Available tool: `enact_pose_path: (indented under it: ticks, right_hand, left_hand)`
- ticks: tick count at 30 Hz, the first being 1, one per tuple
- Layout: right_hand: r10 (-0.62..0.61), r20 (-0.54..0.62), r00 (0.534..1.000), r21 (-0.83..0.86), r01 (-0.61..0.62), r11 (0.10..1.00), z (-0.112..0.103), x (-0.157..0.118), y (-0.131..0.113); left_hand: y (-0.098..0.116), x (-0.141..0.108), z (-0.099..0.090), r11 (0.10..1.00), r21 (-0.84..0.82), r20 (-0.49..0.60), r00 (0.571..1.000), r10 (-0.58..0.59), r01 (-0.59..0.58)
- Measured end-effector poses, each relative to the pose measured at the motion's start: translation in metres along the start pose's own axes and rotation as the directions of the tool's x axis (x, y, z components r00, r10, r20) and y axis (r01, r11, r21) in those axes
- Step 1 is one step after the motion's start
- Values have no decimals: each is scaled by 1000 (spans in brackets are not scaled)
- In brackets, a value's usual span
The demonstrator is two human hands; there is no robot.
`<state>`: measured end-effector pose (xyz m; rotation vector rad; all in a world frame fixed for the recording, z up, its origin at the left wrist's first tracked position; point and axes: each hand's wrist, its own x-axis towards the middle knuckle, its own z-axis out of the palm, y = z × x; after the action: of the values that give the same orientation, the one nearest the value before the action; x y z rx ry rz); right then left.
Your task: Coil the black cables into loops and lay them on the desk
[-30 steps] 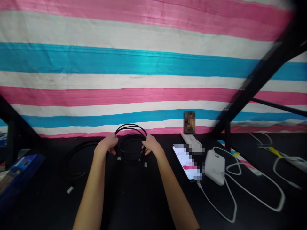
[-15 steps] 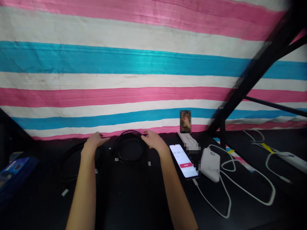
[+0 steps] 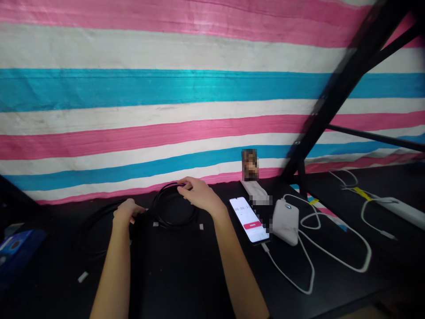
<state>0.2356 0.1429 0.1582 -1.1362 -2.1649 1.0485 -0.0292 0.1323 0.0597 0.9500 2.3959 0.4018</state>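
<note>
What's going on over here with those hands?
A person's left hand is at a coil of black cable on a black table, while the right hand is at the far side of a second coil. Whether either has a firm grip isn't clear. To the right, a lit phone lies near a white power bank.

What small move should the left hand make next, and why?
Probably the left hand should close its fingers around the left cable coil. It is right at that coil's edge with fingers bent downward, though I can't tell whether it already grips. Meanwhile, the right hand is at the right cable coil.
</note>
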Motion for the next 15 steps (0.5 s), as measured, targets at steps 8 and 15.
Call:
enact_pose_path:
  ticks: [8,15]
  right_hand:
    - [-102,21,995,103,99,990,1,0,7]
    - [-235,36,971,262,218,940,6,-7,-17]
  left_hand:
    - [0,-47,-57,939,-283,-359,930,82,-193]
    - [16,-164,-102,427,-647,-556,774,302,-632]
